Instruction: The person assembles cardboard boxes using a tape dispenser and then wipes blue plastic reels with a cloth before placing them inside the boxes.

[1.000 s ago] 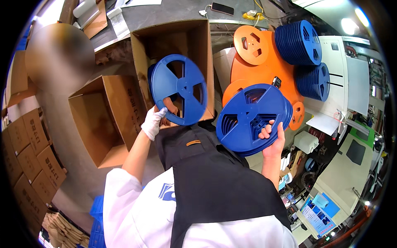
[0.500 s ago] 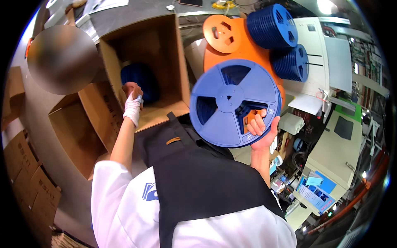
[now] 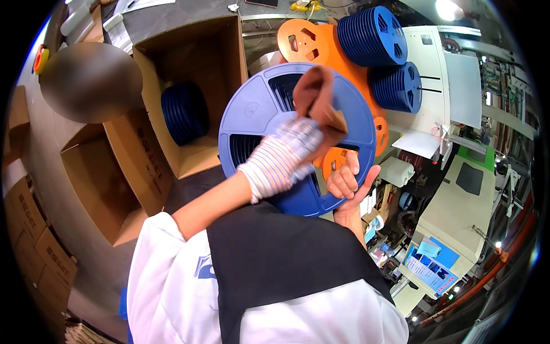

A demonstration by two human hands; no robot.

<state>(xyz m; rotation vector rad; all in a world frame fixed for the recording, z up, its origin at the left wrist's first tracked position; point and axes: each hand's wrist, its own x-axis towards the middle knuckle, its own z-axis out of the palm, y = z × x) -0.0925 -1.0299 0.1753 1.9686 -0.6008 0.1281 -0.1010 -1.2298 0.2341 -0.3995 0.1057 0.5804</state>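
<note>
A large blue plastic reel (image 3: 246,112) with wedge-shaped cutouts is held up in front of my chest, its flat side facing me. At its lower right edge, my bare right hand (image 3: 349,183) grips the rim, fingers hooked through a cutout and thumb outside. My left hand (image 3: 281,157), in a striped knit glove, lies across the reel's face, smeared by motion. It is closed on a brown cloth (image 3: 321,106) that covers the reel's centre and upper right. Further blue reels (image 3: 184,113) stand together inside an open cardboard box (image 3: 157,69) to the left.
Behind the held reel, an orange reel (image 3: 302,41) and two stacks of blue reels (image 3: 372,35) rest at an orange surface (image 3: 346,69). Another open carton (image 3: 103,183) is at the left, near a blurred round patch (image 3: 91,83). A beige machine (image 3: 458,200) stands right.
My left hand has moved from the box's front to the right, onto the reel's face, with the cloth. The held reel has shifted a little left. My right hand keeps its grip.
</note>
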